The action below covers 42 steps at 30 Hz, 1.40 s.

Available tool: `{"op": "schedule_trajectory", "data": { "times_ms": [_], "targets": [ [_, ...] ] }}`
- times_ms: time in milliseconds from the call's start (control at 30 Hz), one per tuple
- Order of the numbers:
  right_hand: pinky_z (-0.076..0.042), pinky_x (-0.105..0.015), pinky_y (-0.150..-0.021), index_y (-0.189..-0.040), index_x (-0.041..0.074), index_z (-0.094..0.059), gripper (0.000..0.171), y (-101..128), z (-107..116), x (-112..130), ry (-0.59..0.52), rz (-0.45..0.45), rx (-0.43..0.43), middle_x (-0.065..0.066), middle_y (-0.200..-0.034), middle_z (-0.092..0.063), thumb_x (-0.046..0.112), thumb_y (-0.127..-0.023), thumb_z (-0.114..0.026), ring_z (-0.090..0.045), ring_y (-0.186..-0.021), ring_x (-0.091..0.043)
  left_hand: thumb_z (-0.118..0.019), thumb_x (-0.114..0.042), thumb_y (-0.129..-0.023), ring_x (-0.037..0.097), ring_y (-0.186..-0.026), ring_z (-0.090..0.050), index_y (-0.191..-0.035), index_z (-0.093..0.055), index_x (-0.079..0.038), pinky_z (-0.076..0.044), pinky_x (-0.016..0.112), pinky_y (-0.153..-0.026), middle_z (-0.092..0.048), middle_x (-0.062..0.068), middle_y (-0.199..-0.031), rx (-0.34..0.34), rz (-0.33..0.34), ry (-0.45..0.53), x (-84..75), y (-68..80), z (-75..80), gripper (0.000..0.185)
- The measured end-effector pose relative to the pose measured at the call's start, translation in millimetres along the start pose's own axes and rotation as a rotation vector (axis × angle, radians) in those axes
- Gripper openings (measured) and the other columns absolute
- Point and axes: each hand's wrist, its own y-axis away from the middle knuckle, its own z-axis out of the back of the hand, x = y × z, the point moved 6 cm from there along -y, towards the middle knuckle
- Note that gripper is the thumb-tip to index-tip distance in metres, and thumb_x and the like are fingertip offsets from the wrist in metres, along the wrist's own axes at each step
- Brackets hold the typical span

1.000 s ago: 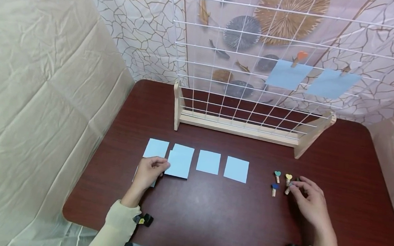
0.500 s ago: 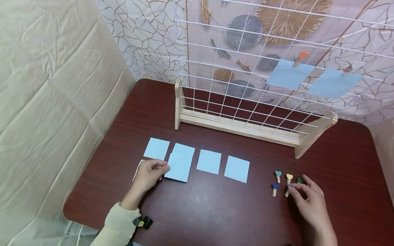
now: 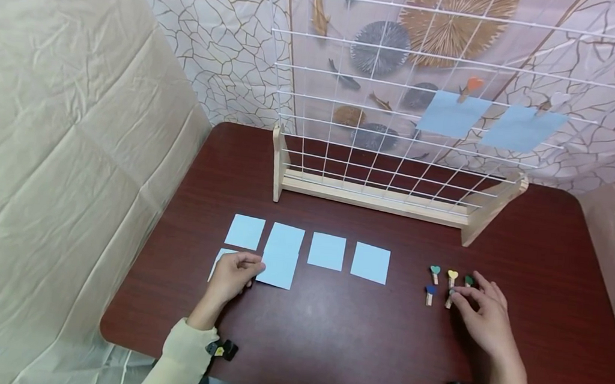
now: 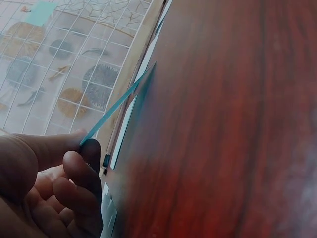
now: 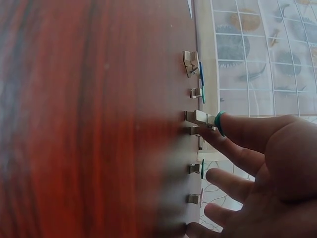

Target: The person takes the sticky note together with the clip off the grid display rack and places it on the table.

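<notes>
Head view: pinches a pale blue card [image 3: 276, 271] by its left edge between thumb and fingers of the left hand [image 3: 230, 277]; cannot tell whether its far edge touches or only overlaps the second card [image 3: 286, 238] just behind. Shows a third card [image 3: 327, 251] and a fourth card [image 3: 370, 262] to the right, a corner card [image 3: 245, 231] to the left, and a half-hidden card [image 3: 219, 261] beside the left wrist. From the left wrist, appears edge-on and tilted, slanting from the thumb towards the dark red table [image 4: 237, 124]. With the right hand [image 3: 484, 317], pinches a small clothespin [image 5: 198, 117] between thumb and forefinger, other fingers loosely extended. Just beside that, a yellow-heart peg [image 3: 453, 276]; near it, a teal-heart peg [image 3: 435, 270], a blue peg [image 3: 430, 291] and a dark green peg [image 3: 468, 280]. Beyond, on a white wire grid [image 3: 369, 124], two clipped sheets [image 3: 453, 115].
</notes>
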Motion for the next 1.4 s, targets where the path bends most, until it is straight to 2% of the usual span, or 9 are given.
{"op": "schedule_trajectory", "data": {
  "times_ms": [333,533,833,1100,1400],
  "targets": [
    [-0.004,-0.073,-0.121,-0.113,-0.014,-0.071,0.024,-1.0,-1.3,-0.7,0.013,-0.023,0.027,-0.046,-0.154,-0.034,0.007,-0.105,-0.064,-0.012,-0.148,-0.067,-0.078,-0.011,-0.095,0.013,-0.052,-0.057,-0.112,-0.078,0.004,-0.046,0.025,-0.048,-0.072,0.006,-0.074,0.005,0.03,-0.013,5.9,2.1,0.4,0.022],
    [-0.004,-0.073,-0.12,-0.114,-0.015,-0.071,0.025,-0.1,-1.3,0.4,0.021,-0.035,0.035,-0.046,-0.154,-0.034,0.008,-0.105,-0.064,-0.011,-0.149,-0.067,-0.079,-0.01,-0.094,0.013,-0.05,-0.056,-0.11,-0.079,0.004,-0.046,0.026,-0.049,-0.073,0.006,-0.075,-0.005,0.024,-0.033,4.8,2.8,1.0,0.021],
    [0.002,-0.071,-0.122,-0.114,-0.016,-0.07,0.028,1.2,-2.4,-3.1,0.021,-0.071,0.035,-0.047,-0.155,-0.029,0.01,-0.106,-0.064,0.0,-0.152,-0.065,-0.076,-0.012,-0.097,0.012,-0.044,-0.052,-0.113,-0.077,0.005,-0.046,0.027,-0.043,-0.068,0.007,-0.068,0.026,0.035,-0.042,3.6,5.2,0.3,0.023],
    [0.003,-0.069,-0.123,-0.114,-0.017,-0.07,0.028,2.1,-3.4,-3.0,0.028,-0.055,0.043,-0.049,-0.154,-0.031,0.009,-0.106,-0.063,-0.002,-0.151,-0.065,-0.077,-0.011,-0.096,0.013,-0.043,-0.051,-0.112,-0.077,0.003,-0.046,0.026,-0.042,-0.066,0.006,-0.063,0.039,0.065,-0.052,7.4,6.9,0.1,0.02],
    [0.0,-0.072,-0.121,-0.116,-0.014,-0.07,0.028,3.1,-3.7,-3.0,0.029,-0.079,0.064,-0.047,-0.155,-0.029,0.01,-0.106,-0.063,-0.003,-0.151,-0.066,-0.077,-0.01,-0.096,0.013,-0.043,-0.051,-0.111,-0.077,0.003,-0.046,0.027,-0.042,-0.069,0.004,-0.069,0.043,0.049,-0.081,6.7,8.4,1.4,0.02]
  ]
}}
